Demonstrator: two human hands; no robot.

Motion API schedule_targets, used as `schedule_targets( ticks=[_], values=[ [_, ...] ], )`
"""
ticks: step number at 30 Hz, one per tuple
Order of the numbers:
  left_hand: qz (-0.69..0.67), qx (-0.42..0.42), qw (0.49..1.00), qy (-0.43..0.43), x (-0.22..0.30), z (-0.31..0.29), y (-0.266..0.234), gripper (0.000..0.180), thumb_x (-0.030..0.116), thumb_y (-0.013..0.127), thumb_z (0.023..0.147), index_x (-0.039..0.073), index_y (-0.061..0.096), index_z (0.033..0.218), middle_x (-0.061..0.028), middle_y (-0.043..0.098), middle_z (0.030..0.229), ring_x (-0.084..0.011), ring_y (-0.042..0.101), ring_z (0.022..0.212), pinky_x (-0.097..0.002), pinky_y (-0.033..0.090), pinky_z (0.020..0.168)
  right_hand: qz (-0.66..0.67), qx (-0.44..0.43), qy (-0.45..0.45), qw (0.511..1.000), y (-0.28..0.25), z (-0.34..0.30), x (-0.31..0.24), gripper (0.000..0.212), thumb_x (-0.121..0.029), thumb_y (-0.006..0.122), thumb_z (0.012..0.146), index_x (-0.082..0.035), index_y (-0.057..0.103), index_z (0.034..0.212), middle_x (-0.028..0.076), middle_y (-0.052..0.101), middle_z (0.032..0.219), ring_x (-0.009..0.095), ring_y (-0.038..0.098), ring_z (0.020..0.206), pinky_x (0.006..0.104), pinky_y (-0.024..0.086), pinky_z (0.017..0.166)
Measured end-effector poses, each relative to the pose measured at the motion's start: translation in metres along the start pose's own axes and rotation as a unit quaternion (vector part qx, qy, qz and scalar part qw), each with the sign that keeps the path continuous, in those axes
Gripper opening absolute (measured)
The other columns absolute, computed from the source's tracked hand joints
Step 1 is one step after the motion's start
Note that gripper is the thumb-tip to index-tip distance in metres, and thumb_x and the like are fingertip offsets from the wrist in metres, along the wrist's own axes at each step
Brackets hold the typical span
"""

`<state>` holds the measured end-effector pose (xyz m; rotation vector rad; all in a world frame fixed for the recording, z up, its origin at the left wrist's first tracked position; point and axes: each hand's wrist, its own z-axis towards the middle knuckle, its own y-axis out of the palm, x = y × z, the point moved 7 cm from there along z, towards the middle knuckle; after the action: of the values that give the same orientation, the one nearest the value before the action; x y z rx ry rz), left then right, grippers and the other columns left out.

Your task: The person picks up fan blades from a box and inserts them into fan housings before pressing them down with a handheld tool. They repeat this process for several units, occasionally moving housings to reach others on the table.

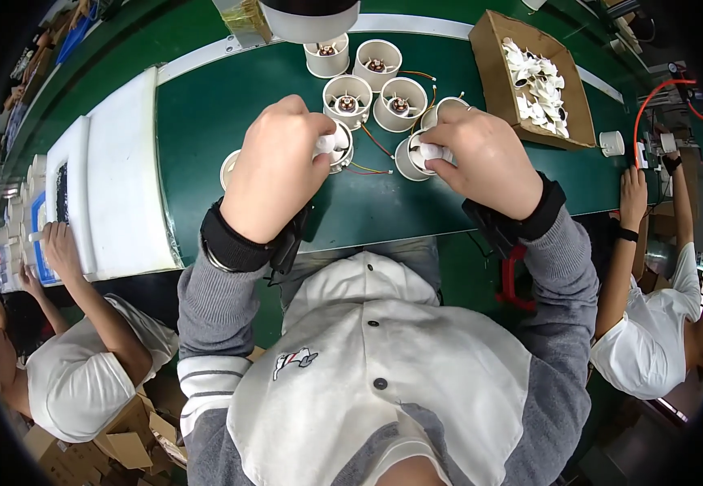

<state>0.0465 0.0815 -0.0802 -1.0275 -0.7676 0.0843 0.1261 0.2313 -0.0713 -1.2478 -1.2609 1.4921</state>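
Note:
My left hand (277, 166) pinches a small white fan impeller (336, 142) at the mouth of a white round fan housing (342, 165). My right hand (487, 154) grips a second white impeller (430, 151) over another white housing (410, 164); how deep either impeller sits is hard to tell. Just beyond my hands, several open housings (398, 105) stand upright, with copper-coloured motors inside. Thin coloured wires (376, 139) trail from some of them. One more white housing (228, 168) is partly hidden behind my left hand.
A cardboard box (558, 134) full of white impellers stands at the far right of the green table (214, 89). White foam sheets (121, 178) lie to the left. A dark round fixture (311, 18) hangs at the top. Co-workers sit on both sides, and a lone white cup (611, 143) stands right.

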Motion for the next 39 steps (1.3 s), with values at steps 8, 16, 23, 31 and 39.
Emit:
schedule_targets(
  ticks=[8, 16, 23, 31, 39],
  values=[
    [0.082, -0.082, 0.992, 0.049, 0.000, 0.015, 0.021, 0.008, -0.007, 0.058, 0.058, -0.004, 0.060, 0.065, -0.0211, 0.058, 0.072, -0.0342, 0.058, 0.071, -0.0398, 0.050, 0.067, -0.029, -0.049, -0.002, 0.998, 0.023, 0.007, 0.006, 0.017, -0.007, 0.073, 0.064, -0.005, 0.069, 0.081, 0.010, 0.058, 0.079, 0.027, 0.060, 0.075, 0.0379, 0.049, 0.066],
    [0.081, -0.086, 0.987, 0.105, 0.004, 0.013, 0.025, 0.005, -0.005, 0.057, 0.060, -0.002, 0.059, 0.064, -0.0203, 0.057, 0.073, -0.0340, 0.058, 0.072, -0.0392, 0.050, 0.066, -0.036, -0.020, -0.023, 0.999, 0.023, 0.005, 0.003, 0.017, -0.005, 0.070, 0.066, -0.002, 0.067, 0.082, 0.011, 0.058, 0.079, 0.028, 0.060, 0.075, 0.0382, 0.049, 0.067],
    [0.105, 0.016, 0.994, 0.029, 0.002, -0.004, -0.002, 0.010, -0.003, 0.065, 0.063, -0.002, 0.059, 0.070, -0.0164, 0.054, 0.071, -0.0322, 0.056, 0.068, -0.0403, 0.047, 0.062, 0.061, 0.003, 0.024, 0.998, 0.020, -0.009, 0.007, 0.016, -0.005, 0.066, 0.069, 0.000, 0.063, 0.084, 0.013, 0.057, 0.082, 0.031, 0.059, 0.078, 0.0394, 0.049, 0.068],
    [-0.084, 0.114, 0.979, 0.145, 0.115, 0.002, -0.002, 0.014, -0.003, 0.071, 0.068, 0.000, 0.063, 0.079, -0.0089, 0.054, 0.070, -0.0240, 0.053, 0.060, -0.0320, 0.042, 0.052, 0.128, 0.089, -0.030, 0.987, 0.008, -0.005, -0.008, 0.003, -0.002, 0.058, 0.072, 0.000, 0.058, 0.074, 0.015, 0.057, 0.082, 0.030, 0.059, 0.081, 0.0379, 0.049, 0.070],
    [-0.086, 0.196, 0.962, 0.168, 0.126, 0.035, 0.011, 0.014, 0.001, 0.070, 0.067, -0.001, 0.060, 0.076, -0.0093, 0.052, 0.071, -0.0256, 0.053, 0.066, -0.0352, 0.045, 0.057, 0.225, 0.086, -0.105, 0.965, -0.036, -0.054, 0.021, 0.009, -0.004, 0.063, 0.073, 0.000, 0.065, 0.081, 0.014, 0.061, 0.085, 0.029, 0.060, 0.081, 0.0355, 0.049, 0.071]
  ],
)
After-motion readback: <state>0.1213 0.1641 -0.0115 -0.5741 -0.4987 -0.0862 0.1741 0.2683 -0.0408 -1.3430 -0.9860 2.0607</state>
